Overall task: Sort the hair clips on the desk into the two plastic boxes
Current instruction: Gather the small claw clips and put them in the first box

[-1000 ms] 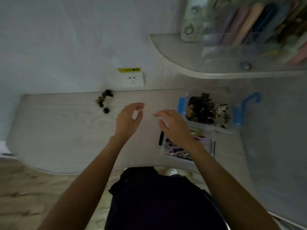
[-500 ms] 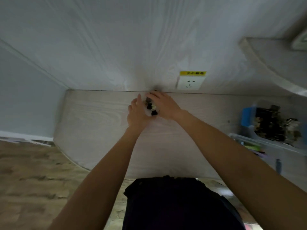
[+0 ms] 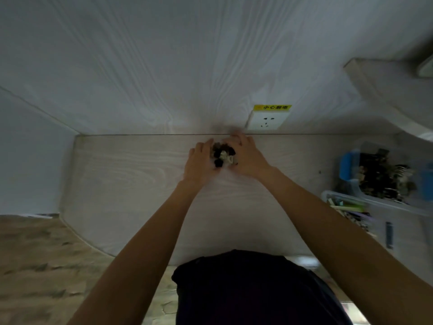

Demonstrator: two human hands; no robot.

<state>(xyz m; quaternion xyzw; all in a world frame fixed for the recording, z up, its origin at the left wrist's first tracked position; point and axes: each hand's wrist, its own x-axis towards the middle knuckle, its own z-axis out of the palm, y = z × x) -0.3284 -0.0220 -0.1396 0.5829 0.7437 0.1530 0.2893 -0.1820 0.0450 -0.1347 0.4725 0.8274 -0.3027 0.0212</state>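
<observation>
A small pile of dark and pale hair clips (image 3: 222,156) lies at the back of the pale wooden desk (image 3: 131,174), close to the wall. My left hand (image 3: 198,164) cups the pile from the left and my right hand (image 3: 246,156) from the right, fingers curled around the clips. At the far right stands a clear plastic box with blue latches (image 3: 346,170), full of dark clips. In front of it sits a second clear box (image 3: 344,202) with coloured clips.
A white wall socket (image 3: 267,119) with a yellow label sits just behind the pile. A curved shelf (image 3: 384,90) juts out at the upper right. A dark slim object (image 3: 389,233) lies near the right front desk edge.
Both hands moved from the desk's middle, near the boxes, to the pile at the back and closed in around it. The view swung left, leaving the boxes at the right edge.
</observation>
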